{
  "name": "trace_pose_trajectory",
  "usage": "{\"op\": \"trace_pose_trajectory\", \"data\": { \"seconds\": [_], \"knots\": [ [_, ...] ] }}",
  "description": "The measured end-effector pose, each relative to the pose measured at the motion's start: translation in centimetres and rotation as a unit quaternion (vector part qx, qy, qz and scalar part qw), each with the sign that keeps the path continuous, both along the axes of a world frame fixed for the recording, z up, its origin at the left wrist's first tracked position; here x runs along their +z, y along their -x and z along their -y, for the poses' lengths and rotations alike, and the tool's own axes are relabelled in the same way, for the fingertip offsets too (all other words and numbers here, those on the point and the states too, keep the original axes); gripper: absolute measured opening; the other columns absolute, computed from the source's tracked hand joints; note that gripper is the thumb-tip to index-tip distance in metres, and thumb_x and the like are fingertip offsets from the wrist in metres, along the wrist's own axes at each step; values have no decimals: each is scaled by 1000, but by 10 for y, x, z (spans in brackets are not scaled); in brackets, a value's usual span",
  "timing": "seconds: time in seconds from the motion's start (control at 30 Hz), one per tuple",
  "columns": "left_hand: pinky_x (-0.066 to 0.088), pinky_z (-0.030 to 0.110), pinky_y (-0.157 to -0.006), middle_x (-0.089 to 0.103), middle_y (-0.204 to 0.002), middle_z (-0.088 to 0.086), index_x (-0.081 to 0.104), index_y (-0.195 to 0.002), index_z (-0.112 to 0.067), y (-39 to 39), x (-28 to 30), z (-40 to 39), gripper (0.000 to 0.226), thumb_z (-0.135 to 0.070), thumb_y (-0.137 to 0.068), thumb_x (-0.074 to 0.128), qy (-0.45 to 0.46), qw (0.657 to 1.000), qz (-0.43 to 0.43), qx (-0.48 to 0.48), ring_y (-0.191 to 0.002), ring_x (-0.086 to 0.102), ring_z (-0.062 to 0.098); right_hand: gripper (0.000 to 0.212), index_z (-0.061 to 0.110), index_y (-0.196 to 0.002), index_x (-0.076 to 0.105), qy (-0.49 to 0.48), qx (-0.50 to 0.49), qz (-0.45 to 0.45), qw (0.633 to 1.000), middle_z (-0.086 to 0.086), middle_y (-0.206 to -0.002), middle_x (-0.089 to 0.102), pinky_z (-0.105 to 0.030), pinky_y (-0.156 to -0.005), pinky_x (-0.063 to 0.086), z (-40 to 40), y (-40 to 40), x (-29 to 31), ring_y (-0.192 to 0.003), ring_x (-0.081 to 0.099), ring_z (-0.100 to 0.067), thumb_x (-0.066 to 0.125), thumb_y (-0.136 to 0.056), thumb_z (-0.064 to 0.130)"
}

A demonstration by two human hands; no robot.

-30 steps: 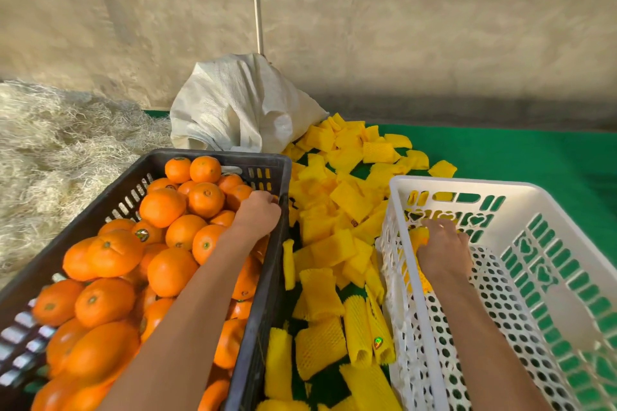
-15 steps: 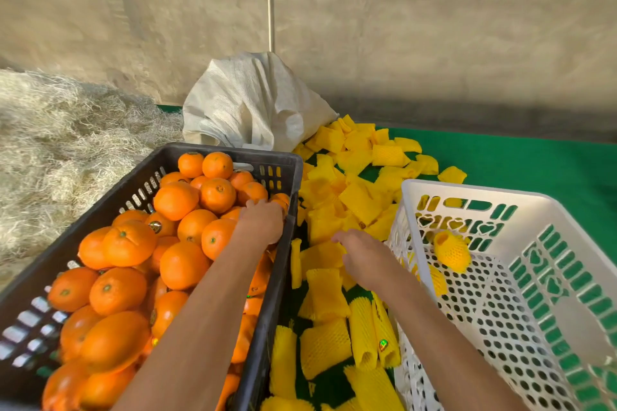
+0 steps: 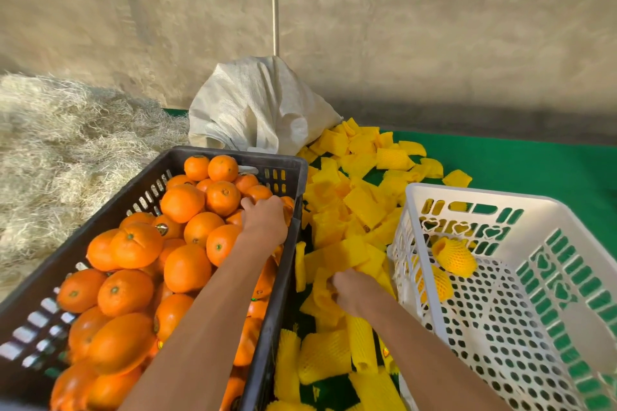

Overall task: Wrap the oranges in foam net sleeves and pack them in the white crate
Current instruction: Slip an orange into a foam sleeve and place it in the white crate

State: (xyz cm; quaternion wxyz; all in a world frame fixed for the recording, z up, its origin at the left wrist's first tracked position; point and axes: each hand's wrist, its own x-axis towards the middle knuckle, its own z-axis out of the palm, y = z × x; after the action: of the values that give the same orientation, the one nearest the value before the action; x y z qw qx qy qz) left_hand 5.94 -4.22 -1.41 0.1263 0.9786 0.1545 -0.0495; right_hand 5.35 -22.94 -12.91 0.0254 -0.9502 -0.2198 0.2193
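Left hand (image 3: 265, 220) reaching among oranges (image 3: 187, 203), right hand (image 3: 355, 290) grasping foam sleeve (image 3: 344, 255)

black crate (image 3: 213, 157): perforated matt plastic
white crate (image 3: 467, 193): smooth perforated plastic
sleeves (image 3: 364, 203): yellow foam netting
sack (image 3: 253, 110): woven cloth
oranges (image 3: 133, 243): glossy, dimpled peel

No text can be read; stickers on the oranges (image 3: 187, 267) are too small.
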Motion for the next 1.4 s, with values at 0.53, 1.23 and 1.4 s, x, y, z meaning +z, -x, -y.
{"op": "trace_pose_trajectory", "data": {
  "seconds": [0.53,1.23,1.4],
  "knots": [
    [48,31,-80,68,-113,20,66,-132,-4,9,30,71,91,-63,-65,86,642,756,116,49,-95,61,13,36,17,-70,47,-511,-299,221,775,-6,-64,51,-35,-55,34,28,-7,71,-58,44,-16,63,-101,27],
    [47,30,-75,74,-104,8,72,-115,-9,0,-7,74,82,-66,-58,89,658,751,37,53,-89,62,20,25,15,-93,63,-613,-309,116,718,-5,-70,61,-27,-47,46,43,-8,73,-51,54,-13,54,-106,34],
    [48,16,-53,65,-63,-8,78,-78,-9,-2,-18,76,57,-66,-69,84,519,852,69,5,-55,60,1,21,17,-102,60,-516,-216,296,775,7,-66,53,-25,-48,35,43,0,76,-54,45,-6,51,-106,35]
  ]
}}
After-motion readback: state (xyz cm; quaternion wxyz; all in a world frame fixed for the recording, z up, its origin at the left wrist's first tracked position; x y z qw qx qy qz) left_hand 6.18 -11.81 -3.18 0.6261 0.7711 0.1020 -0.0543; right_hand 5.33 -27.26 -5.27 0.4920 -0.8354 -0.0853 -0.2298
